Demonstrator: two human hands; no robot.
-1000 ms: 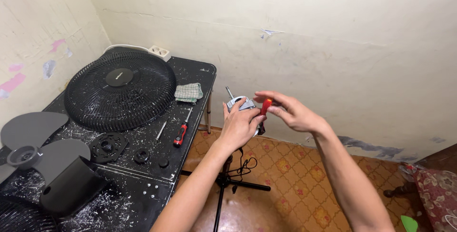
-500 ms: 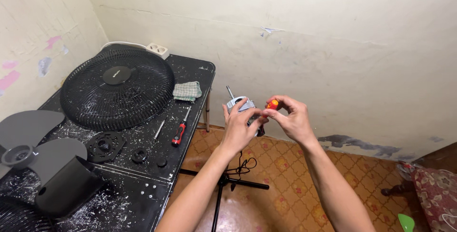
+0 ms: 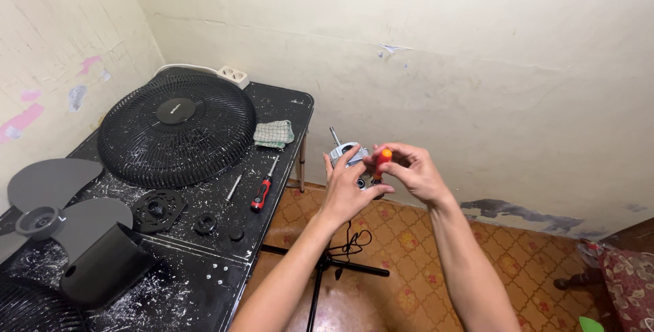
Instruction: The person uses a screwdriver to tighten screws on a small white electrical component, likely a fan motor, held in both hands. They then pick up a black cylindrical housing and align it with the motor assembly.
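Gripping grey metal fan motor [image 3: 347, 156], left hand [image 3: 346, 189]; right hand [image 3: 412, 172] pinching orange-capped screwdriver [image 3: 381, 162]

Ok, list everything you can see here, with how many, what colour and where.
fan motor: one, grey, held in the air beyond the table's right edge
screwdriver with orange handle: one, at the motor, in the right hand
table: one, black with white specks, left
fan grille: one, black, lying on the table at the back
fan blade: one, grey, table's left edge
cloth: one, green checked, beside the grille
red and black screwdriver: one, on the table near its right edge
power strip: one, white, far corner of the table
stand legs: one set, black, on the patterned floor
left hand: one, holding the motor
right hand: one, closed on the orange handle
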